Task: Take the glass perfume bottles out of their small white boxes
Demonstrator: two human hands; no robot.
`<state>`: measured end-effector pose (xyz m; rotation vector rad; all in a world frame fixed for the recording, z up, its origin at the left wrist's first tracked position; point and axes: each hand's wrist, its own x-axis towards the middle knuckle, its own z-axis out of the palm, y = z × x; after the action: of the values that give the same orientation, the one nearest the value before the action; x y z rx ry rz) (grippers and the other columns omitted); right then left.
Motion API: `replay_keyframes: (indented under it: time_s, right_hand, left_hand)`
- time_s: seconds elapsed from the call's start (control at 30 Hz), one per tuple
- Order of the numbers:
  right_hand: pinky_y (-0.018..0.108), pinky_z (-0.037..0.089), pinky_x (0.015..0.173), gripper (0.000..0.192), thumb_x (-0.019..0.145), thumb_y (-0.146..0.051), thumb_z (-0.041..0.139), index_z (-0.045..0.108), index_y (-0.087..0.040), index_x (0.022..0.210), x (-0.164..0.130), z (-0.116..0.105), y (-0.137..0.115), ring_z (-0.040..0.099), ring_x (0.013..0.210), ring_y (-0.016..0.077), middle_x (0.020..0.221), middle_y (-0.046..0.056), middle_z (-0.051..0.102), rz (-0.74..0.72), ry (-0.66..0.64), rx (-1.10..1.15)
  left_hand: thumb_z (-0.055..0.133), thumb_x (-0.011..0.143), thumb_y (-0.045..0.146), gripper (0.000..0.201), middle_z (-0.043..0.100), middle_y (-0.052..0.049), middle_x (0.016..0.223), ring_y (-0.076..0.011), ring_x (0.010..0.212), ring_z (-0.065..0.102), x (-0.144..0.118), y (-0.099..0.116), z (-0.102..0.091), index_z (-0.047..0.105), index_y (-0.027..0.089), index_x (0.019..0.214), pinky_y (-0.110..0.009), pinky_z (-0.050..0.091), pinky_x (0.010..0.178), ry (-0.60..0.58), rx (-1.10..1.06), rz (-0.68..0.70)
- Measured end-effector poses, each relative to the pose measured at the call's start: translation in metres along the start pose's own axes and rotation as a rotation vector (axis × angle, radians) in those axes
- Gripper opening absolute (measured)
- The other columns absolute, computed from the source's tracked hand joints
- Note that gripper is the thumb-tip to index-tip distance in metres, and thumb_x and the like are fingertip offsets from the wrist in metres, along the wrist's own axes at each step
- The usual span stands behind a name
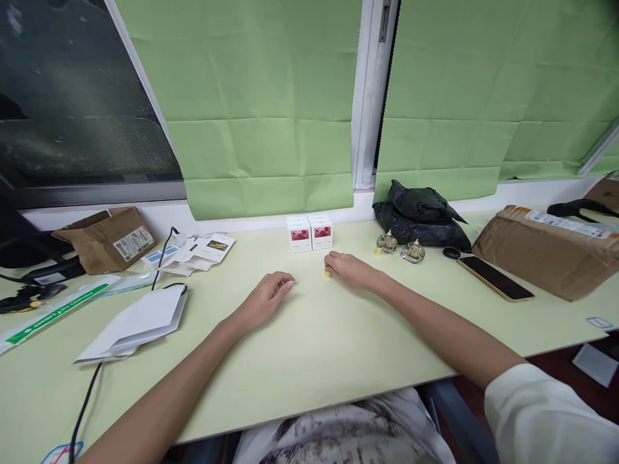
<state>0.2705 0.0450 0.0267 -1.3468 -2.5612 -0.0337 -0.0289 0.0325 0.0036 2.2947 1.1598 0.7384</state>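
obj: small yellow piece (328,274), tiny, on desk (314,335) just in front of white boxes (310,232) | R hand (349,269): fingers curled, tips pinching piece, palm down | L hand (267,298): loosely curled, holds nothing, resting on desk, left of boxes, forearm flat

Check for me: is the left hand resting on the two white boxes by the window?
No, the left hand lies curled on the bare table, well short of the white boxes at the window edge.
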Motion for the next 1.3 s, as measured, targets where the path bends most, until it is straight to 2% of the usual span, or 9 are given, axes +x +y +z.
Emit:
replay_keyframes:
  time_s: [0.13,0.27,0.37,0.47,0.6,0.83,1.03,1.17,1.3]
  right_hand:
    - [0.030,0.043,0.080,0.018,0.109,-0.022,0.046,0.061,-0.015,0.104,-0.030,-0.014,0.018,0.066,0.091,0.0222,0.109,0.015,0.066,0.085,-0.040,-0.107]
    - [0.032,0.044,0.082,0.020,0.110,-0.023,0.043,0.060,-0.014,0.105,-0.080,-0.023,0.058,0.067,0.098,0.0251,0.112,0.016,0.066,0.239,-0.034,-0.237]
    - [0.033,0.046,0.079,0.021,0.110,-0.023,0.041,0.059,-0.013,0.111,-0.111,-0.024,0.088,0.069,0.093,0.0253,0.116,0.017,0.065,0.394,-0.042,-0.354]
    - [0.033,0.047,0.075,0.024,0.110,-0.022,0.037,0.060,-0.012,0.111,-0.127,-0.021,0.106,0.069,0.094,0.0264,0.117,0.019,0.064,0.464,-0.031,-0.433]
    - [0.034,0.048,0.073,0.028,0.110,-0.024,0.036,0.061,-0.013,0.109,-0.133,-0.015,0.116,0.069,0.094,0.0271,0.116,0.018,0.064,0.529,0.006,-0.473]
    - [0.034,0.048,0.071,0.030,0.111,-0.029,0.034,0.060,-0.014,0.114,-0.133,-0.008,0.118,0.068,0.091,0.0260,0.116,0.018,0.064,0.602,0.058,-0.461]
    - [0.033,0.044,0.070,0.026,0.111,-0.031,0.034,0.052,-0.017,0.122,-0.134,-0.008,0.119,0.068,0.088,0.0252,0.113,0.014,0.066,0.622,0.142,-0.399]
    - [0.032,0.042,0.070,0.022,0.111,-0.034,0.035,0.049,-0.018,0.116,-0.140,-0.007,0.122,0.068,0.088,0.0255,0.112,0.014,0.067,0.650,0.210,-0.332]
    - [0.033,0.043,0.071,0.021,0.110,-0.034,0.037,0.049,-0.019,0.113,-0.147,-0.002,0.123,0.069,0.089,0.0270,0.110,0.014,0.069,0.650,0.142,-0.318]
  left_hand:
    - [0.042,0.105,0.057,0.040,0.069,-0.005,0.121,-0.0267,0.117,0.060,-0.001,0.000,-0.001,0.066,0.028,0.120,-0.041,0.047,0.102,-0.017,-0.003,-0.009]
    - [0.042,0.105,0.057,0.041,0.069,-0.005,0.122,-0.0268,0.118,0.059,-0.003,0.004,-0.003,0.065,0.027,0.121,-0.041,0.047,0.103,-0.028,-0.006,-0.015]
    - [0.041,0.105,0.058,0.043,0.069,-0.006,0.122,-0.0270,0.118,0.060,-0.003,0.005,-0.003,0.066,0.027,0.121,-0.042,0.047,0.103,-0.027,0.003,-0.007]
    - [0.040,0.105,0.059,0.044,0.069,-0.006,0.121,-0.0272,0.116,0.060,-0.003,0.004,-0.002,0.066,0.027,0.121,-0.041,0.048,0.101,-0.013,0.011,0.012]
    - [0.041,0.105,0.058,0.042,0.069,-0.005,0.120,-0.0266,0.115,0.061,-0.003,0.004,-0.002,0.065,0.028,0.121,-0.041,0.049,0.100,-0.011,0.016,0.004]
    - [0.041,0.106,0.057,0.040,0.068,-0.004,0.120,-0.0259,0.117,0.060,-0.005,0.005,-0.002,0.065,0.028,0.121,-0.041,0.047,0.102,-0.023,0.034,-0.003]
    - [0.042,0.106,0.056,0.038,0.068,-0.003,0.121,-0.0252,0.117,0.060,-0.003,0.005,-0.002,0.064,0.029,0.121,-0.040,0.047,0.103,-0.030,0.050,-0.004]
    - [0.042,0.106,0.056,0.038,0.068,-0.003,0.121,-0.0252,0.118,0.059,-0.003,0.005,-0.002,0.064,0.029,0.121,-0.040,0.047,0.103,-0.030,0.051,0.006]
    - [0.042,0.106,0.055,0.038,0.069,-0.004,0.121,-0.0256,0.118,0.060,-0.003,0.005,-0.002,0.064,0.029,0.121,-0.040,0.048,0.102,-0.022,0.055,0.009]
